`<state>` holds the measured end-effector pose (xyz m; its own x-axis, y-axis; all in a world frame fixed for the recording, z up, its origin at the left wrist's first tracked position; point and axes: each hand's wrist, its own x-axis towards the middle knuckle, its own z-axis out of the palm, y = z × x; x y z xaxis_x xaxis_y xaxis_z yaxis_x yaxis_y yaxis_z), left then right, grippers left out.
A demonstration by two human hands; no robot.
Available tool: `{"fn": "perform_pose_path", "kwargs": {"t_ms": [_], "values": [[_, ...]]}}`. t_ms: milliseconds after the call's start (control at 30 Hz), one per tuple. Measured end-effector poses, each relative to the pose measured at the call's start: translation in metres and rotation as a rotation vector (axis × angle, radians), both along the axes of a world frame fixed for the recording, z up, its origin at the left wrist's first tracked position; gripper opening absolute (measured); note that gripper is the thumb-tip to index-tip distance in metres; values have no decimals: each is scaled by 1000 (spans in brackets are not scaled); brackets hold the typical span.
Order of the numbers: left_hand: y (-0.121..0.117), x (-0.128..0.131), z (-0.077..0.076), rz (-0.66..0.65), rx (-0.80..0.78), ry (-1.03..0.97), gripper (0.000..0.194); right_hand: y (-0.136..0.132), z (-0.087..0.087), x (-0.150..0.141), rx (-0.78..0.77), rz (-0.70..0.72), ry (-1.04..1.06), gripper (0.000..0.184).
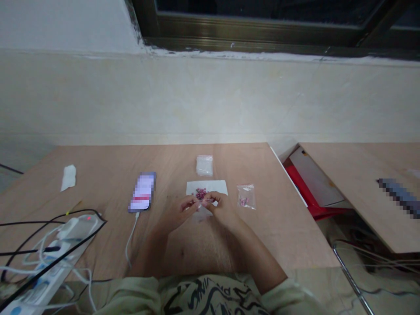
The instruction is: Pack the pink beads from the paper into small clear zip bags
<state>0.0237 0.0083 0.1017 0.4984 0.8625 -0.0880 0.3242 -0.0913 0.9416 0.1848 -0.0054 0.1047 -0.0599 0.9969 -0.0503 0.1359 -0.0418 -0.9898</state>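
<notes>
My left hand [180, 211] and my right hand [222, 206] meet over the middle of the wooden table [108, 175], fingers pinched together around something small and thin that I cannot make out. Just beyond the fingertips lies a white sheet of paper [216, 187] with a small heap of pink beads [201, 193] on it. A small clear bag with pink beads [246, 197] lies to the right of the paper. Another clear bag [204, 165] lies farther back.
A phone [143, 191] lies left of the hands with a white cable [131, 236] running toward me. A power strip [49, 258] with black and white cords sits at the front left. A white tissue [68, 177] lies far left. A second table [370, 183] stands right, red box [305, 188] in the gap.
</notes>
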Motion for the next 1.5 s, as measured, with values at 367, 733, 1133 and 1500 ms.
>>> {"fn": "perform_pose_path", "kwargs": {"t_ms": [367,733,1133,1500], "values": [[24,2,12,383,-29,-126,25,17,-22,11,-252,193,352,30],[3,-16,-50,460,-55,90,29,7,-22,11,-200,-150,320,32],[-9,-23,-74,366,83,152,27,7,-11,13,-182,-214,285,31],[-9,-25,-82,389,98,151,26,15,-13,24,-156,-241,290,30]]}}
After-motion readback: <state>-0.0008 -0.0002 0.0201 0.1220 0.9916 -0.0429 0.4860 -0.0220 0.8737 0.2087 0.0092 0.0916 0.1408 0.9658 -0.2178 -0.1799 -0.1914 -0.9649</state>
